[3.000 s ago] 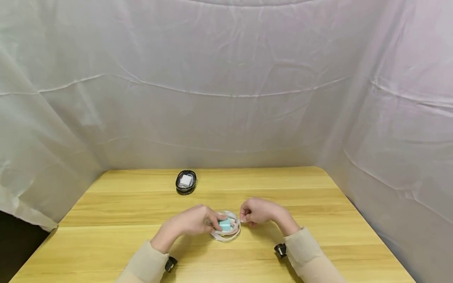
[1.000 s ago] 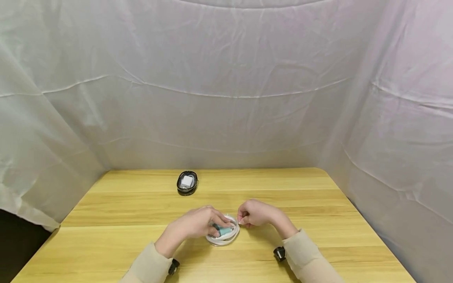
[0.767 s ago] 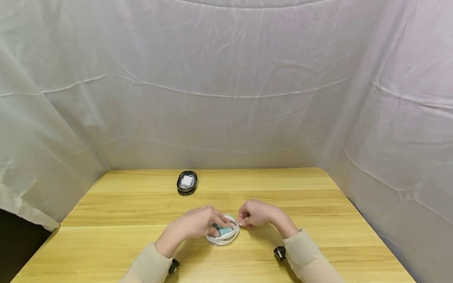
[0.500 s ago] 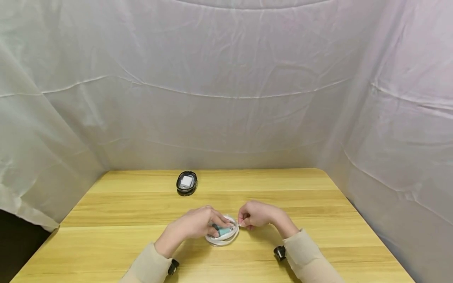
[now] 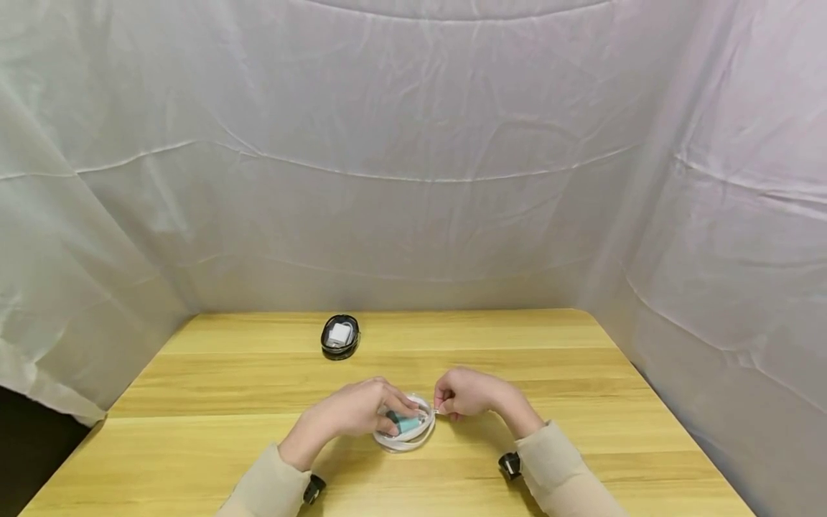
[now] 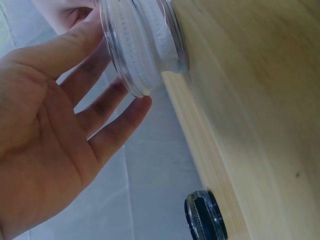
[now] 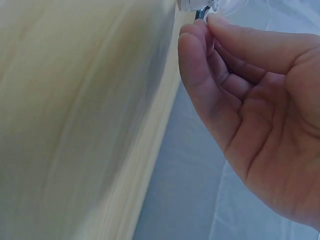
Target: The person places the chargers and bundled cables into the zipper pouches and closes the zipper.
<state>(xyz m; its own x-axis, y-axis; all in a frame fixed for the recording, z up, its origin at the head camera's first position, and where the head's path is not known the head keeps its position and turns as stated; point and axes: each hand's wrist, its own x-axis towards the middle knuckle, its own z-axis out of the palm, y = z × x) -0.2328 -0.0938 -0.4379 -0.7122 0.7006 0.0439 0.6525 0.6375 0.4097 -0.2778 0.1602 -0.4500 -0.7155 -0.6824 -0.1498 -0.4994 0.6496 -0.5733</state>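
Note:
A small round clear pouch [image 5: 421, 436] with a white zipper band stands near the middle of the wooden table. Inside it a mint-green block [image 5: 407, 425] shows through the plastic. My left hand [image 5: 363, 408] grips the pouch from the left, thumb and fingertips at its top. In the left wrist view, the fingers curve along the edge of the pouch [image 6: 131, 47]. At the right side of the pouch, my right hand [image 5: 472, 392] pinches the small zipper pull [image 5: 436, 411] between thumb and index finger. The right wrist view shows these fingertips against the pouch's edge.
Farther back and left on the table [image 5: 517, 337] sits a similar pouch with black trim [image 5: 340, 347], holding a white charger block [image 5: 339, 333] and a cable. Pale grey curtains [image 5: 413, 237] hang behind the table and at both sides. Each wrist wears a black camera.
Over three seconds the left fingers have shifted from the mint block's near side to reach across the pouch top. The pouch has slid slightly left and nearer. The right hand keeps pinching at its edge.

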